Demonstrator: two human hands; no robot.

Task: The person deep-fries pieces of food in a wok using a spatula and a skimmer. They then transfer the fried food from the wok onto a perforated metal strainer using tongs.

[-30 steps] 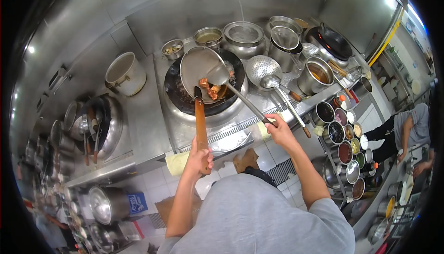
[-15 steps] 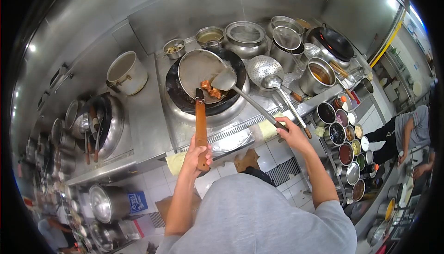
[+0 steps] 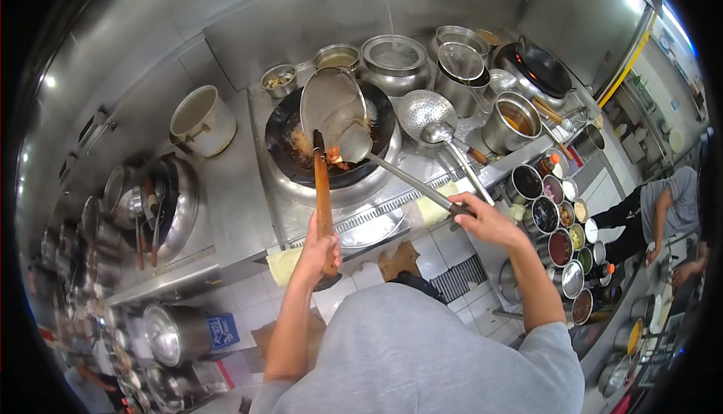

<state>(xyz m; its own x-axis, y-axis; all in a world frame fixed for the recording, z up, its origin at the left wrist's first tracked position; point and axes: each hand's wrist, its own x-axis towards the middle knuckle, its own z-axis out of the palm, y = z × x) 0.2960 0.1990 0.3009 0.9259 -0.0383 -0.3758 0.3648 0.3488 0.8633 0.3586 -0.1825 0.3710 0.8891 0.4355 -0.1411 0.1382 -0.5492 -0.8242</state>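
Observation:
My left hand is wrapped round the wooden handle of a round mesh strainer, which is tilted over a black wok. My right hand grips the long handle of a metal ladle, whose bowl sits at the strainer's lower right edge. Reddish-brown food pieces lie beside the ladle bowl, low in the strainer or just at its edge; which one I cannot tell. Bubbling liquid shows in the wok around the strainer.
To the right are a perforated skimmer, a second ladle and a pot of brown liquid. A large pot stands left. Sauce containers line the right side. Another person stands far right.
The strainer has turned and tipped more steeply, showing more bubbling liquid at the wok's left. The ladle has shifted slightly left and down, and my right hand has moved right and lower.

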